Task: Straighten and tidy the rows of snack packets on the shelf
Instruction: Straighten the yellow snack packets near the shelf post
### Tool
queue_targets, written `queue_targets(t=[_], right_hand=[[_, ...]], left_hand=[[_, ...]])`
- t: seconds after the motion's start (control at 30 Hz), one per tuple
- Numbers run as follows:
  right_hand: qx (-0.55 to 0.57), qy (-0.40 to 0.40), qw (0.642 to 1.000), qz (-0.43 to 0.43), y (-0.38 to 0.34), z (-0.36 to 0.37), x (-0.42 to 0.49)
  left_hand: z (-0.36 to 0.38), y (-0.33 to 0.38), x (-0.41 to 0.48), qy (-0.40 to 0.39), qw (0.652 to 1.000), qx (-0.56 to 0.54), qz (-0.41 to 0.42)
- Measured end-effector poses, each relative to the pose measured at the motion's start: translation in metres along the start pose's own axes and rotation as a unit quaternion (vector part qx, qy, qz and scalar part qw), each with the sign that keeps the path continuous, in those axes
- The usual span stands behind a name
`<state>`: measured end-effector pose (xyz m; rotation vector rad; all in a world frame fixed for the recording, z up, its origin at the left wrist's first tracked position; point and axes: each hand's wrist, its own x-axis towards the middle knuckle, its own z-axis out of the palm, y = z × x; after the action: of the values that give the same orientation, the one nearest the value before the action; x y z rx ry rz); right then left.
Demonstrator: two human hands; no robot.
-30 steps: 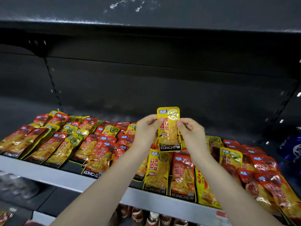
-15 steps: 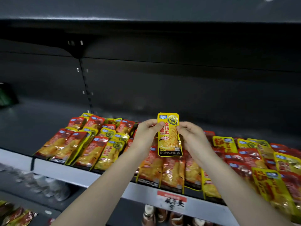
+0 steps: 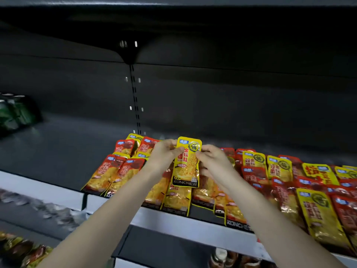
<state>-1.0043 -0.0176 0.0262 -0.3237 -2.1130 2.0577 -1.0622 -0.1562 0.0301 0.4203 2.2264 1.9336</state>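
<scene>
A yellow KONCHEW snack packet (image 3: 186, 167) is held upright above the shelf, its printed face toward me. My left hand (image 3: 164, 154) pinches its left edge near the top, and my right hand (image 3: 211, 160) pinches its right edge. Below and around it lie rows of red and yellow snack packets (image 3: 116, 174) on the dark shelf, overlapping and slanted; more of them (image 3: 280, 168) spread to the right. My arms hide some packets in the middle.
The shelf's grey front rail (image 3: 183, 223) runs below the packets. To the left the shelf floor (image 3: 58, 149) is bare, with green items (image 3: 15, 111) at far left. A slotted upright (image 3: 135, 97) stands behind. Bottles (image 3: 220, 256) sit on the shelf below.
The view has swung left, so the packets now sit further right in frame and the bare shelf shows. Both hands keep holding the yellow packet in the same way.
</scene>
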Motion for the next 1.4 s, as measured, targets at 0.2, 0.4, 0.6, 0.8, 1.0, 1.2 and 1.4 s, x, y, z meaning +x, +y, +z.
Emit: queue_targets(t=[0.2, 0.4, 0.6, 0.8, 1.0, 1.2, 1.4], right_hand=[[-0.116, -0.017, 0.992, -0.042, 0.006, 0.030, 0.004], [-0.241, -0.042, 0.967, -0.068, 0.016, 0.047, 0.007], [-0.329, -0.045, 0.939, -0.083, 0.019, 0.057, 0.004], [-0.360, -0.049, 0.927, -0.089, 0.017, 0.063, 0.001], [-0.369, -0.047, 0.924, -0.093, 0.017, 0.067, -0.001], [-0.433, -0.009, 0.894, -0.111, 0.014, 0.065, 0.004], [-0.478, -0.016, 0.874, -0.087, 0.008, 0.066, 0.010]], left_hand=[[-0.034, -0.001, 0.003, -0.031, 0.995, 0.086, 0.027], [-0.053, -0.013, 0.006, -0.021, 0.963, 0.256, 0.086], [-0.061, -0.025, 0.000, -0.016, 0.946, 0.306, 0.104], [-0.061, -0.035, -0.007, -0.004, 0.930, 0.330, 0.163], [-0.053, -0.044, -0.012, -0.008, 0.896, 0.388, 0.217], [-0.049, -0.047, -0.012, 0.011, 0.860, 0.444, 0.251], [-0.045, -0.045, -0.007, 0.012, 0.848, 0.479, 0.228]])
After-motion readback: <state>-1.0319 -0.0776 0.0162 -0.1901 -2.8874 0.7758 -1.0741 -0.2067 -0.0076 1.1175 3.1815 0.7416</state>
